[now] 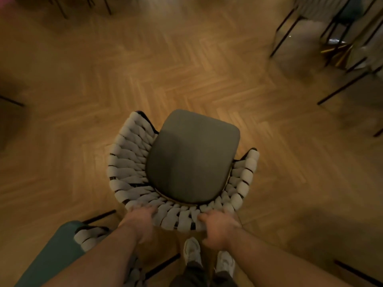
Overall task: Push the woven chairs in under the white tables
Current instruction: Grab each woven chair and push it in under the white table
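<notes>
A woven chair (128, 162) with a grey seat cushion and a pale braided back stands on the wooden floor right in front of me. Both hands grip the top of its curved backrest. My left hand (138, 222) holds the rim at the left, and my right hand (219, 226) holds it at the right. The seat points away from me. No white table top shows clearly; the whole view is blurred.
A second woven chair with a teal seat (56, 253) sits at the lower left, close to my left arm. Dark thin furniture legs (286, 36) stand at the upper right, upper left and left edge. My white shoes (192, 251) are below the chair back.
</notes>
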